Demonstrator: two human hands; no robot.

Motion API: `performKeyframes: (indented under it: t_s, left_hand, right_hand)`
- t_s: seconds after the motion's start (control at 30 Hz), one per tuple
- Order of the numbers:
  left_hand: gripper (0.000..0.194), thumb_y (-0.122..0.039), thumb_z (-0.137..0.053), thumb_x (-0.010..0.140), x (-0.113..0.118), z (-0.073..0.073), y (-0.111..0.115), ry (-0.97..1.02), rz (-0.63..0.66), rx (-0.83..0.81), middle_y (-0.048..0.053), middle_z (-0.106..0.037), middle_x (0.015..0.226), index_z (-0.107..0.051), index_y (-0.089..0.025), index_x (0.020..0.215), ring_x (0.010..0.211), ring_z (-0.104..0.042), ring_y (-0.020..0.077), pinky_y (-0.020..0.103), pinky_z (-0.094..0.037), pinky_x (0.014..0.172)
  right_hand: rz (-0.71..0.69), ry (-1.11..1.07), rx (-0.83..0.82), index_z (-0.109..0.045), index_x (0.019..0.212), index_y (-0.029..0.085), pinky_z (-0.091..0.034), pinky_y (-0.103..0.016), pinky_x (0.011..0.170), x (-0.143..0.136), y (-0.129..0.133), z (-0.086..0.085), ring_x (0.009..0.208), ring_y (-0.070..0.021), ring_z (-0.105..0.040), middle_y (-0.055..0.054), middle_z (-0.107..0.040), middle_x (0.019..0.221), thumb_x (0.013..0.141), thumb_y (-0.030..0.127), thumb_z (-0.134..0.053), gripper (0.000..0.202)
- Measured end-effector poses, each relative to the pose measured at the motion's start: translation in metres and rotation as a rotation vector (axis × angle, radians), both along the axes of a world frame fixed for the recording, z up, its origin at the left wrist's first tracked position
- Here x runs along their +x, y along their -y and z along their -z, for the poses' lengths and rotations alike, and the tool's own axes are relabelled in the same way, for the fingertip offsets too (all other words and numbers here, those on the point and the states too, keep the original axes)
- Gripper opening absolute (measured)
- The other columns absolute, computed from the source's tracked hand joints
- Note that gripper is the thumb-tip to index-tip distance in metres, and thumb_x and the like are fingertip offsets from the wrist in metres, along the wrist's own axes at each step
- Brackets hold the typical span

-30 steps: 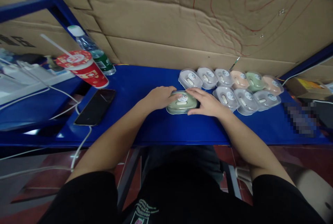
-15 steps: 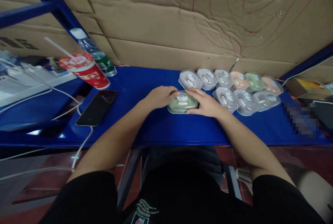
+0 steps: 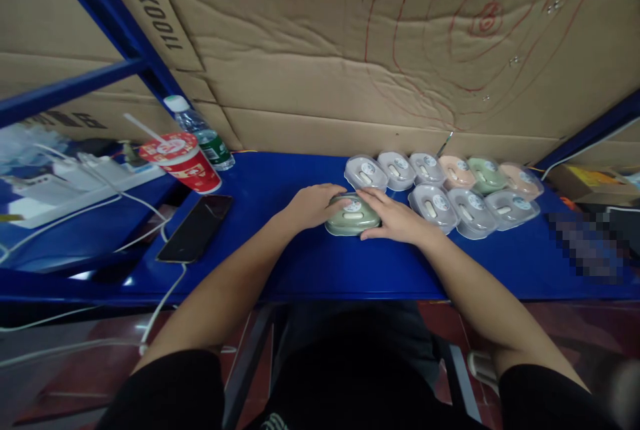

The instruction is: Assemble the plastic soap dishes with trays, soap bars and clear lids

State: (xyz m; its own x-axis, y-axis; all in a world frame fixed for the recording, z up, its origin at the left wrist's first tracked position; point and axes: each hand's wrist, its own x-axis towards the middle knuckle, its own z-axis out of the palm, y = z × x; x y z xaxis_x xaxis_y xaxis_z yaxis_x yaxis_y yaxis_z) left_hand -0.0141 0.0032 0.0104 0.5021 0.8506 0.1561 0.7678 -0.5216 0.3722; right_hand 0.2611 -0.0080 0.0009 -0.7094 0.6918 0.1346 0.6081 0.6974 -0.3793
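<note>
— Camera view has tipped up since a second ago: everything sits lower, more cardboard [image 3: 280,70] shows at the far side. Hands and box?

— Same spot on the blue table [image 3: 320,273], around the middle. Green box [image 3: 344,225]: clear cover, white handle, round label on top.

— Left hand [image 3: 314,207]?

— Closed on its left end, thumb across the top by the label, fingers along the far edge. Fingertips partly hidden.

— Right hand [image 3: 397,218]?

— Clamped on the right end, fingers over the far part of the top, thumb at the near right edge.

— Other boxes?

— Right of it, two rows. Far row [image 3: 395,171], six: three grey, peach, green, peach. Near row [image 3: 473,213], three, all grey. Leftmost of those is right by the right wrist; can't tell if they touch.

— Left side, quick.

— Dark phone [image 3: 195,229] lying flat, white cable [image 3: 165,303] at its near end. Red cup [image 3: 193,171] with a straw beyond it, bottle [image 3: 216,150] just behind the cup. White power strip [image 3: 45,207] farther left.
</note>
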Motion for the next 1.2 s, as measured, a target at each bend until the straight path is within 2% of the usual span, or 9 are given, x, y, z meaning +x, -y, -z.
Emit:
performKeyframes:
  t_s: [0.17, 0.27, 0.5, 0.6, 0.7, 0.8, 0.93, 1.2]
  left_hand:
    - [0.065, -0.072, -0.048, 0.102, 0.0, -0.007, 0.002, -0.02, -0.008, -0.022, 0.009, -0.072, 0.144, -0.067, -0.025, 0.143, 0.133, -0.067, 0.0316, 0.045, -0.052, 0.112]
    - [0.064, -0.071, -0.053, 0.101, 0.001, -0.01, 0.004, -0.047, -0.012, -0.034, 0.008, -0.071, 0.146, -0.066, -0.026, 0.145, 0.133, -0.067, 0.0318, 0.045, -0.052, 0.112]
    - [0.059, -0.065, -0.054, 0.103, 0.001, -0.006, 0.006, -0.082, -0.012, -0.004, 0.009, -0.069, 0.145, -0.065, -0.026, 0.146, 0.125, -0.07, 0.0313, 0.043, -0.056, 0.104]
    - [0.057, -0.063, -0.048, 0.106, -0.001, -0.003, 0.004, -0.053, 0.011, 0.009, 0.009, -0.069, 0.145, -0.065, -0.026, 0.145, 0.125, -0.071, 0.03, 0.043, -0.056, 0.105]
    - [0.052, -0.051, -0.034, 0.112, -0.002, -0.002, 0.003, -0.006, 0.039, 0.038, 0.009, -0.072, 0.14, -0.068, -0.023, 0.14, 0.128, -0.069, 0.0277, 0.042, -0.055, 0.108]
    - [0.051, -0.045, -0.031, 0.113, -0.001, -0.003, 0.003, 0.001, 0.036, 0.049, 0.009, -0.073, 0.137, -0.07, -0.022, 0.135, 0.127, -0.07, 0.0268, 0.042, -0.054, 0.108]
    - [0.054, -0.052, -0.033, 0.112, 0.002, -0.004, 0.006, -0.047, 0.004, 0.035, 0.011, -0.071, 0.142, -0.066, -0.021, 0.142, 0.126, -0.07, 0.0293, 0.043, -0.057, 0.105]
    - [0.058, -0.059, -0.037, 0.111, 0.004, -0.005, 0.009, -0.112, -0.005, 0.031, 0.011, -0.07, 0.146, -0.062, -0.022, 0.149, 0.129, -0.07, 0.0304, 0.042, -0.056, 0.106]
  right_hand:
    - [0.03, 0.016, 0.015, -0.025, 0.174, 0.03, -0.048, -0.066, 0.122, 0.0, 0.0, -0.002, 0.156, -0.0469, -0.044, -0.017, -0.032, 0.178, 0.081, 0.078, -0.079, 0.118]
    - [0.005, 0.012, 0.033, -0.02, 0.176, 0.03, -0.047, -0.066, 0.123, 0.001, 0.0, -0.002, 0.157, -0.0481, -0.043, -0.017, -0.03, 0.179, 0.08, 0.071, -0.085, 0.122]
    - [-0.002, 0.025, 0.067, -0.016, 0.176, 0.029, -0.047, -0.067, 0.124, 0.001, 0.0, 0.002, 0.158, -0.0483, -0.042, -0.019, -0.029, 0.179, 0.085, 0.067, -0.083, 0.119]
    - [-0.015, 0.009, 0.054, -0.014, 0.177, 0.029, -0.045, -0.067, 0.125, 0.001, -0.001, 0.005, 0.159, -0.0486, -0.039, -0.018, -0.027, 0.18, 0.086, 0.065, -0.083, 0.12]
    - [-0.042, -0.036, 0.017, -0.013, 0.177, 0.032, -0.042, -0.065, 0.128, 0.003, -0.003, 0.007, 0.162, -0.0462, -0.034, -0.014, -0.022, 0.182, 0.088, 0.064, -0.082, 0.117]
    - [-0.04, -0.067, -0.018, -0.012, 0.176, 0.037, -0.041, -0.064, 0.129, 0.005, -0.005, 0.01, 0.163, -0.045, -0.033, -0.01, -0.018, 0.184, 0.087, 0.064, -0.083, 0.118]
    - [-0.015, -0.086, -0.041, -0.016, 0.176, 0.039, -0.044, -0.066, 0.126, 0.006, -0.008, 0.013, 0.161, -0.0468, -0.037, -0.01, -0.019, 0.184, 0.083, 0.068, -0.085, 0.119]
    - [-0.025, -0.078, -0.046, -0.018, 0.176, 0.039, -0.04, -0.065, 0.129, 0.007, -0.009, 0.011, 0.162, -0.0447, -0.035, -0.009, -0.023, 0.182, 0.083, 0.071, -0.083, 0.118]
